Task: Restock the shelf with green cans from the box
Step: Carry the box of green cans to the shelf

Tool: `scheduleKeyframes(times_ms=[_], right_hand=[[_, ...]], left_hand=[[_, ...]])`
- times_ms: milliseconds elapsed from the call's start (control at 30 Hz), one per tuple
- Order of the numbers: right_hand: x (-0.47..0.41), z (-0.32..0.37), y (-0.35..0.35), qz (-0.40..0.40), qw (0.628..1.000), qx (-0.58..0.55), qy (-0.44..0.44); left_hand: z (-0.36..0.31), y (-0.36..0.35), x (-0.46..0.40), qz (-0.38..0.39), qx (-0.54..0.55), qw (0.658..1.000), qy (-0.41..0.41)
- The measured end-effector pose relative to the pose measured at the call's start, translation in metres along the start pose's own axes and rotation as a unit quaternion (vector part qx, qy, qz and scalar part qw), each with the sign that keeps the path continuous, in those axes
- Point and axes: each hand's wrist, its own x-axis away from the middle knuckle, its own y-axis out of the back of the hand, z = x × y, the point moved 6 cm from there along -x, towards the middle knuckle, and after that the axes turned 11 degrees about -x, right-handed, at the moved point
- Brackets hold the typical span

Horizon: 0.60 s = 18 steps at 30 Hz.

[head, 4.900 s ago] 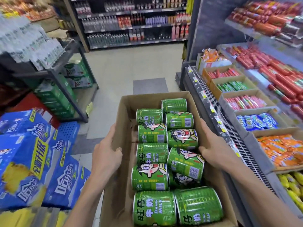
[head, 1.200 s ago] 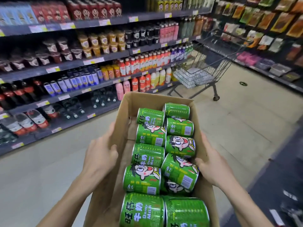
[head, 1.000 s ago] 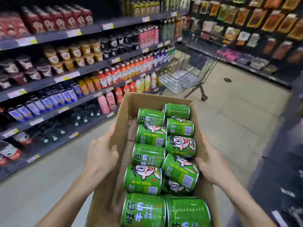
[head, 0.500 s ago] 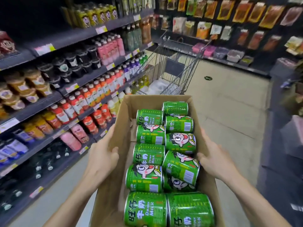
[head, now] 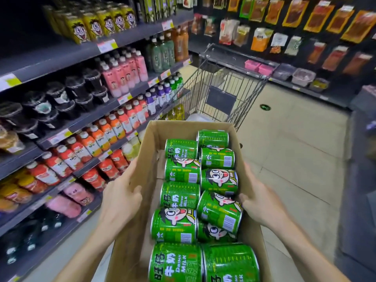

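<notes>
An open cardboard box point(head: 151, 143) is carried in front of me, filled with several green cans point(head: 181, 196) lying on their sides in two rows. My left hand point(head: 120, 198) grips the box's left wall, thumb hooked over the rim. On the opposite wall, my right hand point(head: 258, 204) grips the rim, with its fingers inside touching a can. A drinks shelf point(head: 85, 121) with bottles and cups runs along the left.
A wire shopping cart point(head: 219, 92) stands just beyond the box in the aisle. Yellow cartons point(head: 101, 23) fill the top left shelf. Hanging snack packs point(head: 305, 23) and tubs line the far right wall. A dark unit point(head: 362, 180) edges the right side. Tiled floor lies between.
The view has swung from a snack aisle to a drinks aisle and moved closer to the shelf and cart. Both hands keep the same hold on the box.
</notes>
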Motion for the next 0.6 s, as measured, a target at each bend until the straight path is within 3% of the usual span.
scheduleKeyframes(times_ms=[200,333,600], right_hand=[[-0.130,0.011,-0.001,0.022,0.999,0.000,-0.041],[-0.199,0.023,0.000,0.010,0.997,-0.056,-0.044],[-0.306,0.020,-0.005,-0.002,0.995,-0.080,-0.061]], left_hand=[[-0.009,-0.033,-0.142,0.033,0.000,0.999,-0.022],[-0.015,-0.051,-0.223,0.037,0.002,0.999,-0.026],[-0.040,-0.091,-0.342,0.032,-0.012,0.994,-0.100]])
